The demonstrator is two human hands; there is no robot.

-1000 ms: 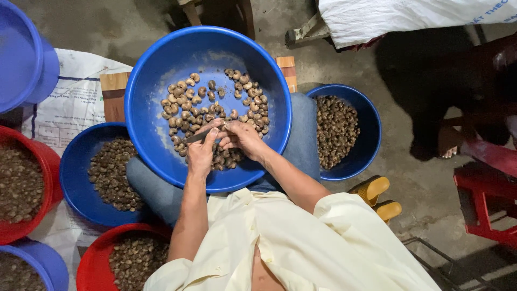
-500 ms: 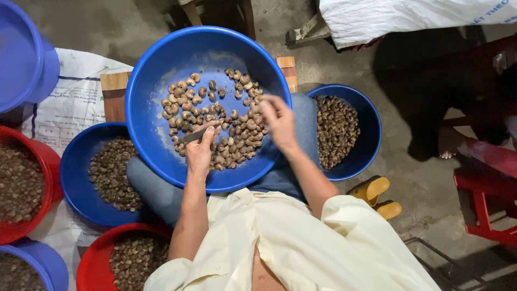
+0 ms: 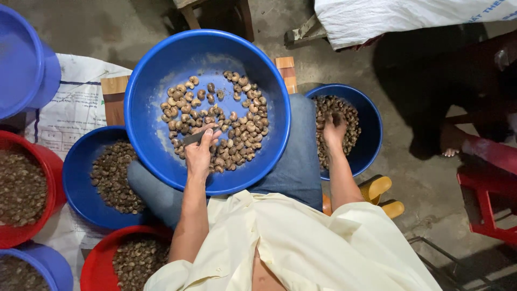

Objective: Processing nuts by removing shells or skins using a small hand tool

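on lap, big blue basin (image 3: 161, 64) w/ pale curved nuts (image 3: 237, 132); left hand (image 3: 200, 152) grips knife (image 3: 193, 138).

Two packages, no screens or signs. White woven plastic sack with blue print lines (image 3: 75, 102) lies flat on the floor at left, under the basins. White plastic sack with blue lettering (image 3: 409, 16), bulging, top right, partly cut off by the frame.

Right hand (image 3: 334, 126): leaving the large blue basin (image 3: 148, 70) on the lap, where it was meeting the left hand a second ago; now reaching down into the smaller blue bowl (image 3: 371, 121) of nuts beside it.
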